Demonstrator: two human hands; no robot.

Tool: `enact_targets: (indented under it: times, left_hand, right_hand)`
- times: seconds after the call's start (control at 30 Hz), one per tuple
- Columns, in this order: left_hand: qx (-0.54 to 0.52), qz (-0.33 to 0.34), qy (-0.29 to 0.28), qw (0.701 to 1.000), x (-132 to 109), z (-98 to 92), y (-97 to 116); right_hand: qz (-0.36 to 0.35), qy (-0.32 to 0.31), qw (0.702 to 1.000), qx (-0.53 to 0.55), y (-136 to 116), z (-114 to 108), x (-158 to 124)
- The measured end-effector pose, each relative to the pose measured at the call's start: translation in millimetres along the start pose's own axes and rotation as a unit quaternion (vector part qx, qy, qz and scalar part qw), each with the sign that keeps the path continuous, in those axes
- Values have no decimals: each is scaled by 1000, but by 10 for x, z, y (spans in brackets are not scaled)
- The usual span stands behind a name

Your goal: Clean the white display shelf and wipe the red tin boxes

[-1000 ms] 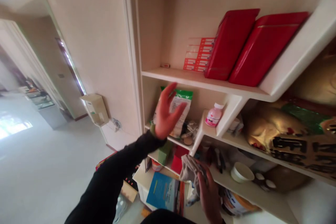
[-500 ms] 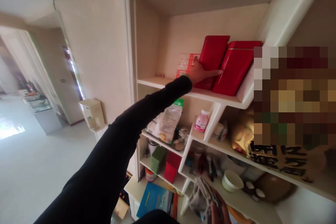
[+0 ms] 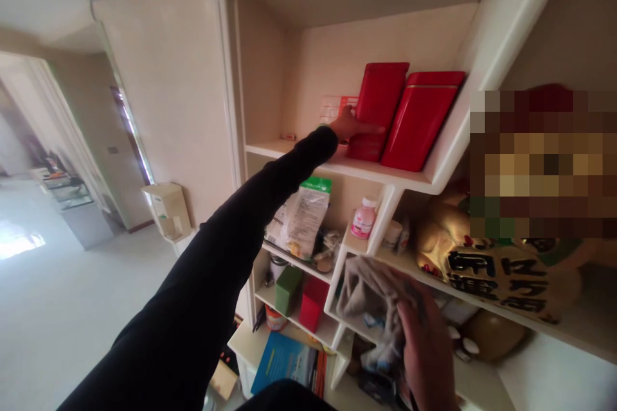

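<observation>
My left hand [image 3: 351, 126] reaches up to the top shelf [image 3: 289, 153] and rests against the left red box [image 3: 376, 109], fingers stretched along its lower side. A second red box [image 3: 420, 121] leans beside it. A red-and-white card pack [image 3: 332, 106] stands behind the hand. My right hand [image 3: 427, 353] is low in front of the lower shelves, closed on a crumpled grey cloth [image 3: 369, 289].
Lower shelves hold a white-and-green bag [image 3: 303, 215], a pink bottle [image 3: 364, 218], a green box [image 3: 288, 289], a red box [image 3: 312, 303] and a gold figure with black characters [image 3: 482, 263]. A blue book [image 3: 284, 363] lies below. An open room lies left.
My left hand rose from the middle shelf to the red boxes on the top shelf, then slid slightly left. My right hand lifted the grey cloth higher.
</observation>
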State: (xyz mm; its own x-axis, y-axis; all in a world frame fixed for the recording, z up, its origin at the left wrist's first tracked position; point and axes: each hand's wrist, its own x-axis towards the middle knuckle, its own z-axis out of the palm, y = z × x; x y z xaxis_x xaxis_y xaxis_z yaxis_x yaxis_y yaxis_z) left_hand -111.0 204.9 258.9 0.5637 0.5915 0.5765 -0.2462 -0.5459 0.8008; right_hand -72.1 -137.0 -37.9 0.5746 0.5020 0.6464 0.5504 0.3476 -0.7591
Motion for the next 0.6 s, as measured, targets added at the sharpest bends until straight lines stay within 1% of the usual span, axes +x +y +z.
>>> enact_targets:
  times: [0.07,0.13,0.23,0.3,0.37,0.43,0.47,0.53,0.6]
  left_hand:
    - [-27,-25,1,999,-35,31,32]
    - [-33,-8,16,999,-51,58,73]
    - [0,27,53,998,-132,71,242]
    - [25,40,78,996,-298,48,446]
    - [34,56,76,995,-577,-5,683]
    - [59,69,42,995,-935,-90,901]
    - [89,93,26,991,-1122,-143,988]
    - [180,151,-19,972,-1474,-262,1107]
    - [261,201,-30,944,-1770,-385,1143]
  right_hand:
    - [-50,-6,998,28,-368,94,298]
    - [-90,-9,994,55,-611,188,557]
    - [-134,-8,988,71,-754,315,885]
    - [-158,-15,984,79,-784,379,1065]
    - [-179,-34,979,93,-829,424,1204]
    - [-192,-55,974,106,-915,455,1294]
    - [-192,-69,973,112,-971,466,1324]
    - [-194,-105,968,120,-1090,484,1358]
    - [-212,-151,958,118,-1191,491,1361]
